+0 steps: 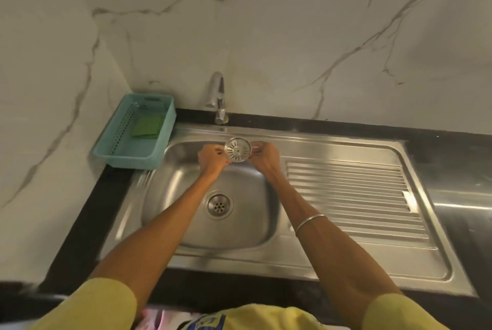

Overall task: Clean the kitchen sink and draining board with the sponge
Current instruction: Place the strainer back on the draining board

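Strainer lifted out, sponge not yet in hand

Left hand point(211, 158) and right hand point(262, 155) pinch the drain strainer point(237, 150) by its rim between them — probably to bare the sink point(165, 196). The sponge point(147, 127) lies in the basket point(162, 143) beyond the left hand; fingertips blur.

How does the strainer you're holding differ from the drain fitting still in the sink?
The strainer is lifted clear of the basin, pinched at its edges by the left hand and right hand; the drain fitting sits fixed in the sink floor.
The strainer has slots radiating from its centre; the drain fitting has a cluster of round holes.
Both are round, shiny metal.
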